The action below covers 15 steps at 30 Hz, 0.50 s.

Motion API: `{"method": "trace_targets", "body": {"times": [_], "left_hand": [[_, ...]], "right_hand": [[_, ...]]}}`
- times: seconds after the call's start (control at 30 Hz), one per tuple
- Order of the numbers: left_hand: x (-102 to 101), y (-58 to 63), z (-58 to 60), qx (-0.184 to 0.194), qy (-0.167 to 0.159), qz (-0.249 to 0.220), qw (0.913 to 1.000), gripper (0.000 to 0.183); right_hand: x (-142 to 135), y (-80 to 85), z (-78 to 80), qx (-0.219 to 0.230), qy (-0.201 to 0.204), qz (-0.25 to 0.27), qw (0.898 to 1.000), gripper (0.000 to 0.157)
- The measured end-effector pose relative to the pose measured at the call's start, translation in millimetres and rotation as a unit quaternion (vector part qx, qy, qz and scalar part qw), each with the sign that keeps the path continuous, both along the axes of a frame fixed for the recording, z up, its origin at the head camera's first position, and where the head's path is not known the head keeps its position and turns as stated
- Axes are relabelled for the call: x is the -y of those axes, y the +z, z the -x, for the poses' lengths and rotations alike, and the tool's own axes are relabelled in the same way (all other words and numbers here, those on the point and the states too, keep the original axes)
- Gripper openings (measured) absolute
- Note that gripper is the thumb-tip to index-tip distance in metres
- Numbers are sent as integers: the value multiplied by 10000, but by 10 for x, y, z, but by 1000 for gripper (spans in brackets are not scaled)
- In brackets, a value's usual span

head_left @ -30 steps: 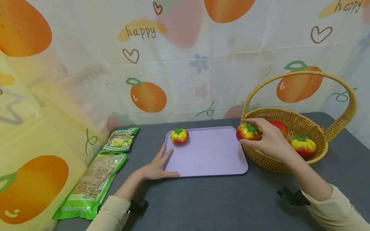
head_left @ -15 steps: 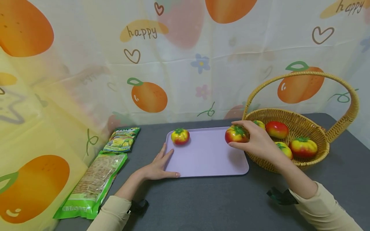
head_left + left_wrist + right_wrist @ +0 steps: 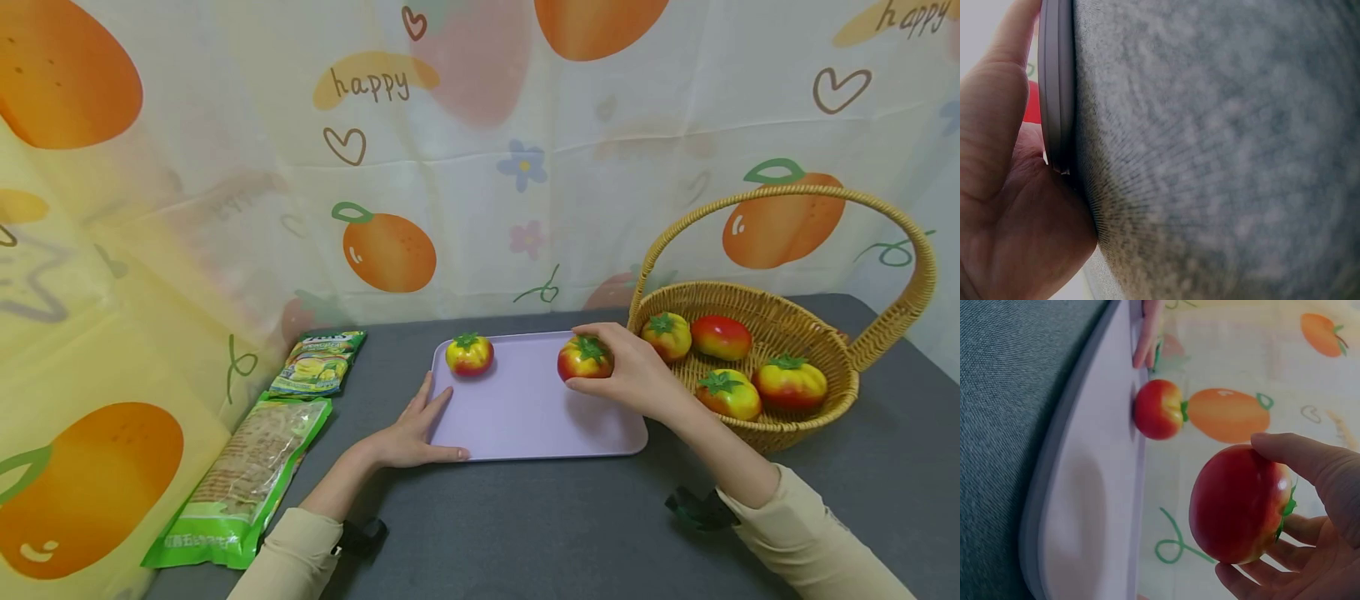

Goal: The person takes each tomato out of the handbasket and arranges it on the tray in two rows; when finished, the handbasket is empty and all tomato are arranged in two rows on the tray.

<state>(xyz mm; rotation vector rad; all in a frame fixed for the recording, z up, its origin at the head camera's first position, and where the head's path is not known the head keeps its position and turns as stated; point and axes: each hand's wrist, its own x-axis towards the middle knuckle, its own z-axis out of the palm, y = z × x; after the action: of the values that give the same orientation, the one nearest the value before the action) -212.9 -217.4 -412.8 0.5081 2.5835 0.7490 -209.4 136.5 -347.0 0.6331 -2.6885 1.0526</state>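
Note:
Between thumb and fingers my right hand (image 3: 637,375) grips a red and yellow toy tomato (image 3: 583,360) with a green leafy top. In the right wrist view this tomato (image 3: 1238,503) hangs above the lilac tray (image 3: 1063,519), apart from it. My left hand (image 3: 408,429) rests with spread fingers on the left front corner of the tray (image 3: 510,425). In the left wrist view the left hand (image 3: 1022,212) touches the tray's rim (image 3: 1057,81). A second toy tomato (image 3: 469,357) sits at the tray's far left corner.
A wicker basket (image 3: 832,417) with a tall handle stands on the right, holding toy tomatoes (image 3: 727,396) and a smooth red fruit (image 3: 722,337). On the left lie a green-edged food bag (image 3: 240,483) and a smaller green packet (image 3: 318,364). A printed cloth hangs behind.
My right hand has carried the toy tomato leftward from the basket's edge to over the tray. More of the basket's contents now show. The left hand keeps its place on the tray.

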Motion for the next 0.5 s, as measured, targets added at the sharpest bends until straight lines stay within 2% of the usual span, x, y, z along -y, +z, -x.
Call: {"method": "trace_targets", "body": {"times": [0.3,0.5], "left_hand": [[10,-3,-10,-8,2,-13,10000,107],[9,-5,-9,1,45,-6,10000,107]], "right_hand": [[130,-124,119,-127,31,46,9999,64],[217,-203,221,-44,57,-12,10000,63]]}}
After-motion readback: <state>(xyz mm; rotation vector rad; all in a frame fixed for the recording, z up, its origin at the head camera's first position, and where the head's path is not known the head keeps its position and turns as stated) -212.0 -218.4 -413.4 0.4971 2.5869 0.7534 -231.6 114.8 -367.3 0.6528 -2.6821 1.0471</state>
